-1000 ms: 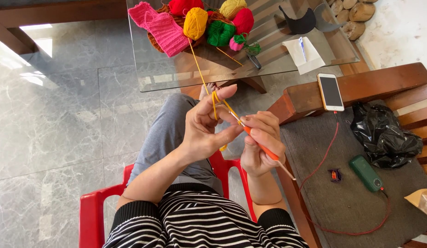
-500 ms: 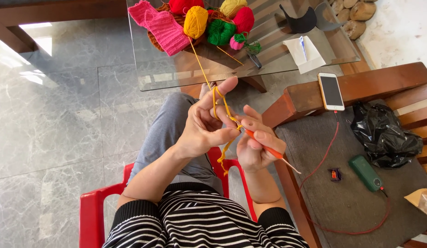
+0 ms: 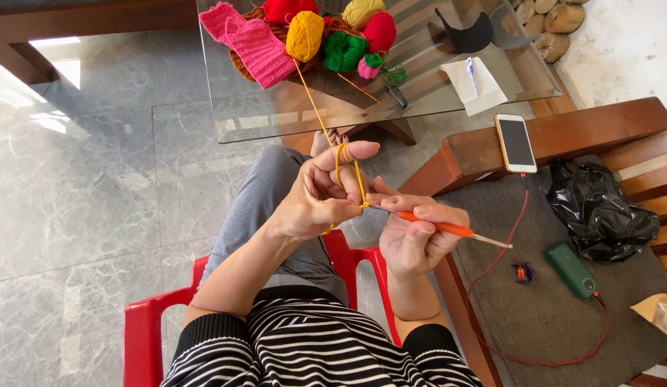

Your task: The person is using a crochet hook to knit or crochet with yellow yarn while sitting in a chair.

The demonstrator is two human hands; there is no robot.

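Note:
My left hand (image 3: 320, 192) is raised with yellow yarn (image 3: 341, 154) looped around its forefinger, the thumb and middle finger pinching the strand low down. My right hand (image 3: 418, 235) grips an orange-handled crochet hook (image 3: 437, 226), whose metal tip meets the yarn at my left fingers. The strand runs up to a yellow yarn ball (image 3: 305, 34) on the glass table (image 3: 434, 93). I sit on a red plastic chair (image 3: 141, 337).
Red, green, pink and pale yellow yarn balls and a pink knitted piece (image 3: 253, 44) lie on the table. A phone (image 3: 516, 142) with a red cable, a green power bank (image 3: 572, 269) and a black bag (image 3: 600, 212) rest on the wooden bench at right.
My left hand has turned and its forefinger has lifted with the yarn wrapped on it. The hook has swung closer to level, its tip now at the left fingers.

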